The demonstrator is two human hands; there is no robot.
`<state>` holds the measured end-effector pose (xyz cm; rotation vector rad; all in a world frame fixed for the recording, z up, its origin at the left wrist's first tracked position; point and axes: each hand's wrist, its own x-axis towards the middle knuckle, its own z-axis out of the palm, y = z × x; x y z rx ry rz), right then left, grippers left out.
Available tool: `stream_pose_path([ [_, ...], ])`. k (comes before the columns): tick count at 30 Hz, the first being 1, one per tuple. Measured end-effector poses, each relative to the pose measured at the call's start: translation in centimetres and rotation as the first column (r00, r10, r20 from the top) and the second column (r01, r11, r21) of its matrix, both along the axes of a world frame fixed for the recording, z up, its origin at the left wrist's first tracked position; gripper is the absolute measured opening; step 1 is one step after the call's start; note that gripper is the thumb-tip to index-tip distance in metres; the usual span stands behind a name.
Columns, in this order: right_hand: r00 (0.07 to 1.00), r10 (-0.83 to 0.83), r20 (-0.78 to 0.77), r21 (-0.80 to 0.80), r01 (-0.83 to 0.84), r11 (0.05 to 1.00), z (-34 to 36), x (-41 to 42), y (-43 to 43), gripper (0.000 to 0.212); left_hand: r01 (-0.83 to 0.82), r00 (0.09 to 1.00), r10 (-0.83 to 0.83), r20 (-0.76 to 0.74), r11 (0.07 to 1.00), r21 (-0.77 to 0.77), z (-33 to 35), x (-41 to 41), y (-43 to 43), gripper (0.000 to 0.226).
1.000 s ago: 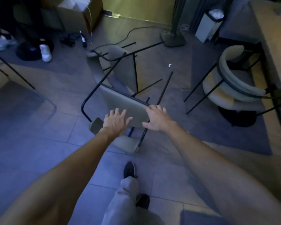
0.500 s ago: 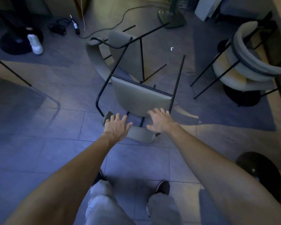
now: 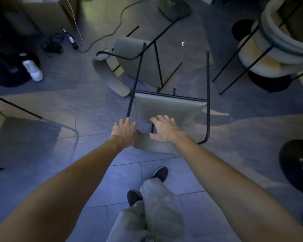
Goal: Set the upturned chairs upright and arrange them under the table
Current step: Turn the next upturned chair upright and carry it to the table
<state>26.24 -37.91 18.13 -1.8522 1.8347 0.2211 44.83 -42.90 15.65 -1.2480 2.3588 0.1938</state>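
Since a moment ago my left hand and right hand slid down the grey black-legged tipped chair, fingers spread on its curved backrest, legs pointing away from me.

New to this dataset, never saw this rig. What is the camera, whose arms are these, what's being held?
No machine here: one wide-angle camera on a person's head looks down at their own bare arms. On the tiled floor lies a tipped grey chair, black legs pointing away. The left hand and right hand rest on its curved backrest; whether the fingers have closed is unclear. A second overturned chair lies beyond, a cream one at upper right. Cables and a white shoe sit farther off.
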Motion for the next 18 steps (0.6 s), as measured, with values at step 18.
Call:
stream_pose_path([
  [18,0.978,-0.202,0.046,0.197,0.189,0.962,-11.6,3.8,-9.0,0.068,0.516,0.848,-0.520,0.099,0.854,0.067,-7.6,-1.8,-16.5,0.045],
])
